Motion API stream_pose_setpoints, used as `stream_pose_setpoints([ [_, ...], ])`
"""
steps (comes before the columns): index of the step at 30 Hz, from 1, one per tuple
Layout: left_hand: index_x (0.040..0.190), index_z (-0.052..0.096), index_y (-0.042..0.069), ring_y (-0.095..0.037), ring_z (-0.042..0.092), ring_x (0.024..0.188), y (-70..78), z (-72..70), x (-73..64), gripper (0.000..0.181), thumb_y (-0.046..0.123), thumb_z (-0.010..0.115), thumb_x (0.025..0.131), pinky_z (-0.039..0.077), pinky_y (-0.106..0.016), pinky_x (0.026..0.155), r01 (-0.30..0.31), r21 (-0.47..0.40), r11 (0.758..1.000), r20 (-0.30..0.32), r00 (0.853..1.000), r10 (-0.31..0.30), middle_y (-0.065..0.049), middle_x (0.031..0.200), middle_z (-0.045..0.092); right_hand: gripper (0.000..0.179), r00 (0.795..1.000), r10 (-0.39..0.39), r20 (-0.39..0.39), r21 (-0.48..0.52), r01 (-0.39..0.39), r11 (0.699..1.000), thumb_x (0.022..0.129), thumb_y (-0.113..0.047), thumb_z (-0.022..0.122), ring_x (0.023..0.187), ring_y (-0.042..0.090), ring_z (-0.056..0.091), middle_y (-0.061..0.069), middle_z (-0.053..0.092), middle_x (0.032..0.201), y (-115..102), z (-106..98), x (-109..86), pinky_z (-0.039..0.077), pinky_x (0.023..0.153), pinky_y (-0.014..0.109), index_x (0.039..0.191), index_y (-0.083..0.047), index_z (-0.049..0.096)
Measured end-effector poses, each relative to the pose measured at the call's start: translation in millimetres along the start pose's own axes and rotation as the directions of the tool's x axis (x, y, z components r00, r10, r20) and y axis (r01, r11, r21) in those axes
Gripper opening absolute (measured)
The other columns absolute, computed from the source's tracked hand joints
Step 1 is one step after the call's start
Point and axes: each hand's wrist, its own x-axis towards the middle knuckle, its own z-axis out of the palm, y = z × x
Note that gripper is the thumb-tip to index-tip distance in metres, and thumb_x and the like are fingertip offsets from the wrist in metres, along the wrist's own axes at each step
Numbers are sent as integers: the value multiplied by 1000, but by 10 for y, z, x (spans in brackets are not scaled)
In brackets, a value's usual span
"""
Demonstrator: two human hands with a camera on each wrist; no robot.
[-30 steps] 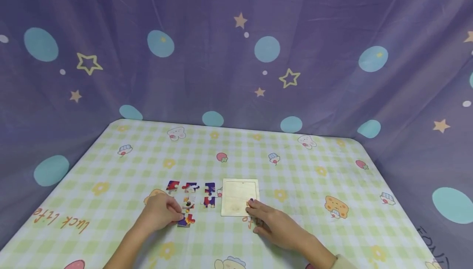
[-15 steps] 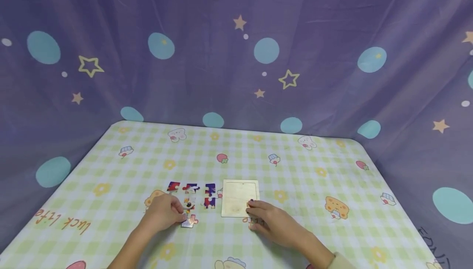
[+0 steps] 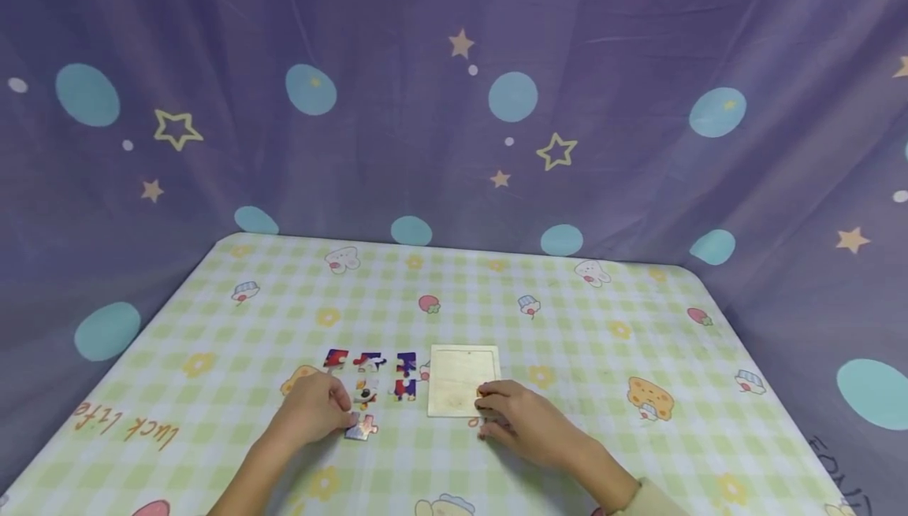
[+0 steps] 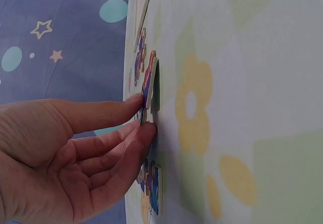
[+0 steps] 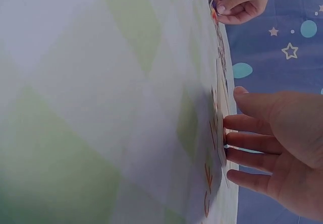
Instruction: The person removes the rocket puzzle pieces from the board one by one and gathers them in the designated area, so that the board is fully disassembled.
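My left hand (image 3: 309, 408) pinches a jigsaw piece (image 3: 361, 427) between thumb and finger. In the left wrist view this piece (image 4: 149, 82) stands tilted, one edge off the cloth. Behind it lie several other colourful pieces, among them a red-and-purple piece (image 3: 336, 358) and one with a white cartoon face (image 3: 366, 393). Right of them is a pale wooden puzzle tray (image 3: 454, 378). My right hand (image 3: 530, 425) rests its fingertips at the tray's near right corner, over a small orange piece (image 3: 480, 392) they mostly cover. In the right wrist view its fingers (image 5: 255, 142) are straight, the thumb apart.
A green-and-white checked cloth (image 3: 603, 327) with printed flowers and cakes covers the table. Beyond its far edge hangs a purple curtain (image 3: 426, 106) with stars and blue ovals. Two more pieces, one a red-and-blue piece (image 3: 404, 390), lie just left of the tray.
My left hand has taken the near piece between its fingers and tipped it, so its face now shines pale. My right hand has stayed at the tray's corner.
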Motion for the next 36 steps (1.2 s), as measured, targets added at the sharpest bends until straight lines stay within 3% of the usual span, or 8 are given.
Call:
stream_pose_setpoints([
  [7,66,61,8,-14,51,57,32,-10,-15,22,12,82,70,39,-26,54,2,-3,1000,-12,1000,-2,0,58,58,36,1000,9,-9,-5,-10,1000,91,-26,65,123,24,57,10,60,131,-4,-14,0,50,99,35,120,-4,65],
  [15,69,61,7,-14,51,57,35,-19,-22,21,12,82,70,40,-26,52,19,6,1000,4,1000,-19,-1,61,58,37,999,-12,-30,-26,12,1000,90,-28,66,121,23,58,9,60,130,-2,1,5,51,98,34,119,-6,65],
  [36,73,62,8,-14,51,60,50,-52,-33,17,13,79,74,39,-27,55,-6,20,1000,4,1000,5,-1,66,59,35,999,-7,-42,-24,6,1000,90,-26,66,121,21,58,7,61,129,16,-4,2,49,100,35,120,-8,64],
])
